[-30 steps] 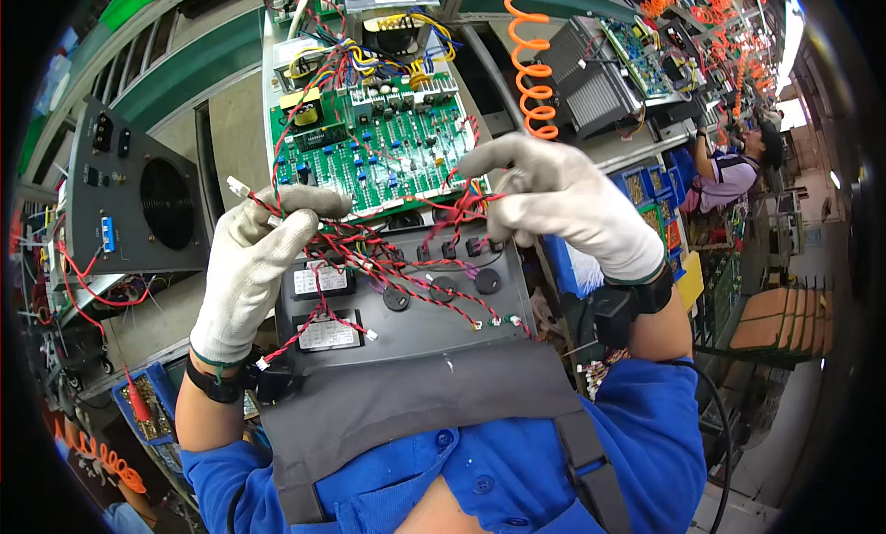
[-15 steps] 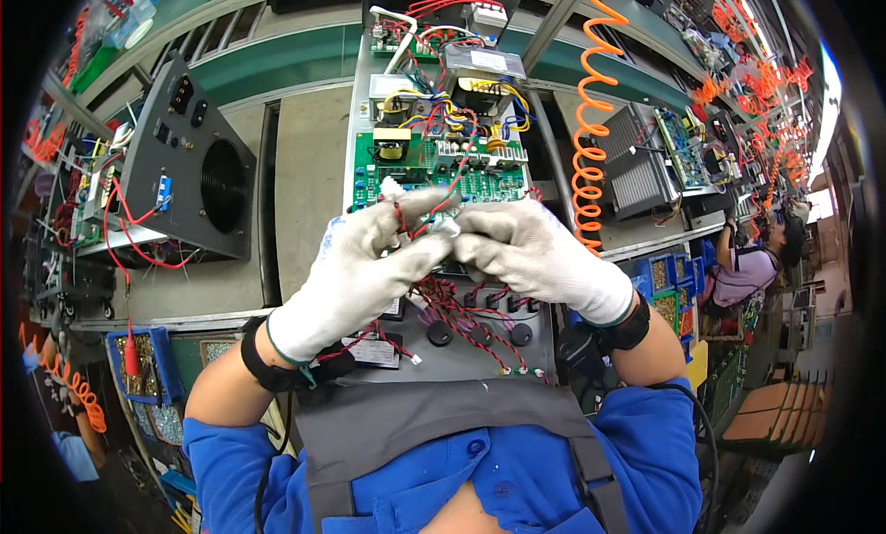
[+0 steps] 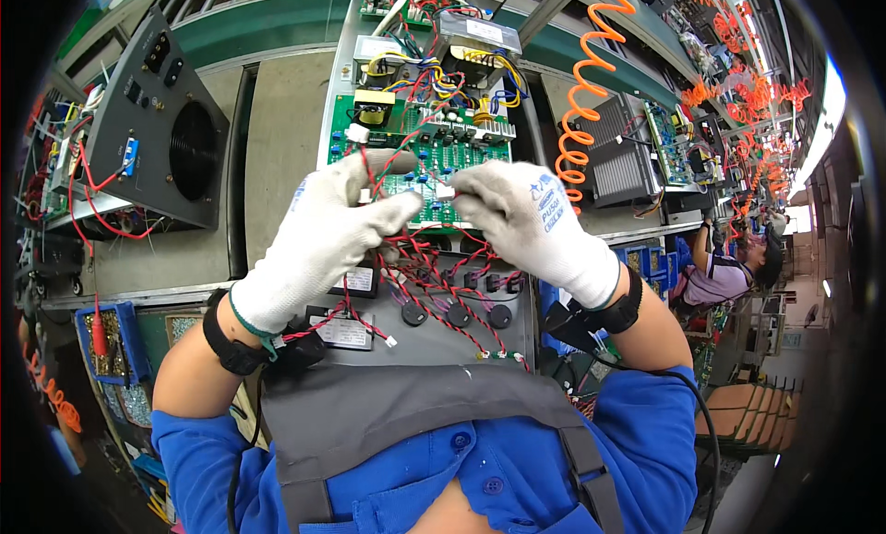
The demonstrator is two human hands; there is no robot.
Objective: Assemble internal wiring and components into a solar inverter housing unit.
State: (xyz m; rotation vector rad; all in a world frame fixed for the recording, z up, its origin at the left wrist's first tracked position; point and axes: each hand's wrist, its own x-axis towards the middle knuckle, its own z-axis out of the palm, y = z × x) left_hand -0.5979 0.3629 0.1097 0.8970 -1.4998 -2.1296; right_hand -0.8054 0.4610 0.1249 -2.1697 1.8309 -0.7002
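Note:
My left hand [image 3: 323, 234], in a white glove with grey fingertips, is closed on red twisted wires [image 3: 374, 169], its thumb and forefinger apart. A white plug [image 3: 357, 133] sticks up above that hand on the wires. My right hand [image 3: 531, 222], gloved the same way, pinches a small white connector [image 3: 445, 192] between thumb and fingers. Both hands hover over a green circuit board [image 3: 425, 151] in an open metal chassis. More red twisted wires [image 3: 434, 266] hang below, over round black parts [image 3: 459, 314] on the grey panel. The left fingers partly hide the wires.
A grey fan housing [image 3: 189, 137] stands to the left. A coiled orange air hose [image 3: 577, 100] hangs on the right, before a finned unit [image 3: 623, 156]. Blue bins of small parts [image 3: 115, 342] sit at the left. A person [image 3: 729, 274] works at far right.
My hands have moved apart; half a second ago their fingers met over the wires. The white plug has gone left with my left hand. The whole view has shifted slightly.

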